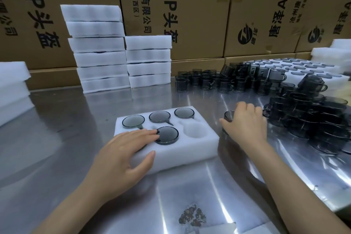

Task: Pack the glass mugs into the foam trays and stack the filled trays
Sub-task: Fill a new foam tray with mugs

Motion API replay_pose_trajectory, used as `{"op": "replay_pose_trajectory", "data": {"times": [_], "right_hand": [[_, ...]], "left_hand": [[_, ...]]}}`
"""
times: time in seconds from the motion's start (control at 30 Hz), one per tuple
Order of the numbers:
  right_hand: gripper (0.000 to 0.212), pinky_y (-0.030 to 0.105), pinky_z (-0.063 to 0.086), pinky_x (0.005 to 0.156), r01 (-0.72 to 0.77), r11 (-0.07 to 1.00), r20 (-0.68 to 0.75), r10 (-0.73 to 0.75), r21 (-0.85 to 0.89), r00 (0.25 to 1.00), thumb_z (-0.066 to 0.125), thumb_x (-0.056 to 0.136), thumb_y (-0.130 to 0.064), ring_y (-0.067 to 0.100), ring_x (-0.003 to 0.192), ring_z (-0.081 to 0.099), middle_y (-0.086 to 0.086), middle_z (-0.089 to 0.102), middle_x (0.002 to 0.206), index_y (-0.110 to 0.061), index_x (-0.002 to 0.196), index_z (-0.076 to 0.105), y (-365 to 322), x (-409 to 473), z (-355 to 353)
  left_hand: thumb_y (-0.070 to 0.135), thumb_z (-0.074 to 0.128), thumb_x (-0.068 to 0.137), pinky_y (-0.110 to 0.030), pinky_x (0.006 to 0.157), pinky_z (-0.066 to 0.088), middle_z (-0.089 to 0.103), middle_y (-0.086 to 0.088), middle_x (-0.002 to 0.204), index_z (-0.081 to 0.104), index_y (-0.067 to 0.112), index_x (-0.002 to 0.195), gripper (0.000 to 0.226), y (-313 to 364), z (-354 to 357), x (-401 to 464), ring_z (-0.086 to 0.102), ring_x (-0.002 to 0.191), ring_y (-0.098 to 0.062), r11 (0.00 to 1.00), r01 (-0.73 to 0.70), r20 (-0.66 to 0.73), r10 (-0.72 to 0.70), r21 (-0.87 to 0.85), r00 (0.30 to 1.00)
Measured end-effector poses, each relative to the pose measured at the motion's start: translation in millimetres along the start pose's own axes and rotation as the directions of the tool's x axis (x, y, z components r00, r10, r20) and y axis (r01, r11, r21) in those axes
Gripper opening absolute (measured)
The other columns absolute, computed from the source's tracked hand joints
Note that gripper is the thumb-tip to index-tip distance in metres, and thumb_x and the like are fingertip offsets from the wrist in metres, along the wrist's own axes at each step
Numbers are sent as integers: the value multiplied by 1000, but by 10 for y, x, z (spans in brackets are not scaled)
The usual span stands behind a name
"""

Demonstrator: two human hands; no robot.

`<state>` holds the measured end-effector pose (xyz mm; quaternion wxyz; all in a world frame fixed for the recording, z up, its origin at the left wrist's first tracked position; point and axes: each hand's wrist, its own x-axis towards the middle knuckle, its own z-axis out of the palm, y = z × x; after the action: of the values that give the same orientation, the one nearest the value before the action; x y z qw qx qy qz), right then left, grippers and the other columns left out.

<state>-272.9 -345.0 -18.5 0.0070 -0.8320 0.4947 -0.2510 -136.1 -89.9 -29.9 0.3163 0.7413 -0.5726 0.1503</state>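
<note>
A white foam tray (190, 150) lies on the metal table in front of me. Three smoky glass mugs fill its back row (159, 116), and a fourth mug (167, 135) sits in the front middle pocket. The front right pocket (195, 129) is empty; the front left pocket is hidden under my hand. My left hand (125, 152) rests flat on the tray's front left corner, fingertips touching the fourth mug's rim, thumb on the tray's front wall. My right hand (247, 123) grips a loose mug (228, 116) standing on the table just right of the tray.
Many loose mugs (307, 118) are heaped at the right, with more standing further back (205, 81). Two stacks of foam trays (98, 49) (149, 61) stand behind. More foam sits at the left edge (13, 89) and far right (311, 74). Cardboard boxes (190, 5) wall the back.
</note>
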Motion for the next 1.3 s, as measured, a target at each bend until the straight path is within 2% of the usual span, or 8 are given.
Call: {"op": "replay_pose_trajectory", "data": {"times": [0.17,0.3,0.5,0.7,0.87,0.97,1.1,1.3], "right_hand": [[19,40,27,94,67,998,92,-64,-21,994,52,90,-28,28,115,40,6,65,102,-18,103,62,34,39,-19],[35,44,13,106,174,978,152,-190,116,970,49,80,-5,20,120,36,-5,62,115,-30,94,69,-3,28,6],[20,32,29,68,253,959,51,-261,129,964,58,81,-33,20,98,39,-6,62,92,-23,96,66,-92,6,84],[4,32,38,68,257,935,8,-267,243,964,57,92,-27,19,97,50,-6,62,85,-26,92,61,-32,60,90],[18,17,35,57,363,720,-171,-327,591,929,54,92,-15,1,69,50,-14,58,73,-30,83,51,-113,-41,-42],[19,26,40,59,414,589,-240,-353,694,904,59,89,-22,8,66,52,-9,57,67,-27,73,51,-220,-154,-109],[39,32,40,55,503,564,-302,-415,655,858,60,83,-48,14,60,50,-5,50,62,-16,62,51,-292,-250,-137],[35,29,35,52,598,654,-289,-527,463,799,66,82,-46,10,65,46,-6,47,65,-29,56,49,-298,-298,-129]], "left_hand": [[47,44,84,-24,101,36,58,21,125,66,27,118,46,-8,2,0,52,119,0,1000,2,15,-2,-7,1000],[47,43,84,-23,102,35,59,20,125,66,26,118,46,-15,-1,-2,52,119,1,1000,4,21,-4,-8,1000],[48,42,84,-24,103,34,59,19,126,65,26,119,47,-13,-1,9,51,120,1,1000,8,24,-8,-6,1000],[49,42,84,-23,103,33,59,20,125,65,27,119,48,-7,4,-2,48,120,4,1000,13,18,-13,-10,1000],[48,42,84,-19,103,32,58,20,125,65,26,119,47,-9,-2,6,47,120,5,1000,9,26,-9,-2,1000],[48,42,84,-19,102,32,58,21,125,65,27,119,47,-11,-5,5,47,120,6,1000,8,26,-8,-4,1000],[50,41,84,-24,104,35,57,23,126,64,28,119,48,-8,-2,1,46,121,7,1000,19,21,-19,-5,1000],[51,40,83,-27,104,37,57,24,125,64,29,120,49,13,-11,7,45,121,8,1000,28,24,-27,-7,999]]}}
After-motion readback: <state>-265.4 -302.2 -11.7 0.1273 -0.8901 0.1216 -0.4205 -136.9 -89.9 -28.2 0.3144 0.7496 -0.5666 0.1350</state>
